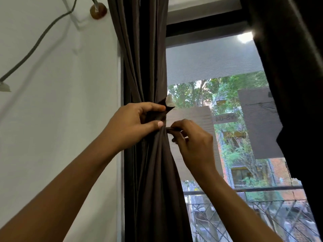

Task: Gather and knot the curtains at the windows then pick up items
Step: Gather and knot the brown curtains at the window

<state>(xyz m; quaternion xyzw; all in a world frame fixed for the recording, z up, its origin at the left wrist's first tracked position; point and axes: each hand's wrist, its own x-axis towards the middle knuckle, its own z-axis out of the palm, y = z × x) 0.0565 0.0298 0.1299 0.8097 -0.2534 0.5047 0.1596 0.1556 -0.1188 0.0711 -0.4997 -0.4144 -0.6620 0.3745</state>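
Note:
A dark brown curtain [145,58] hangs bunched at the window's left edge, cinched at mid-height by a dark tie strap [165,106] with a white tab at its end. My left hand [132,123] grips the gathered fabric and the strap at the cinch. Just to its right, my right hand [192,142] pinches the strap's other end against the curtain. Below the cinch the fabric fans out in folds. A second dark curtain [293,84] hangs along the right side of the window.
A white wall [61,110] fills the left, with a grey cable [35,46] taped to it and a round brown knob [98,11] near the top. The window [218,58] has a mesh screen; buildings, trees and a balcony railing [253,189] show outside.

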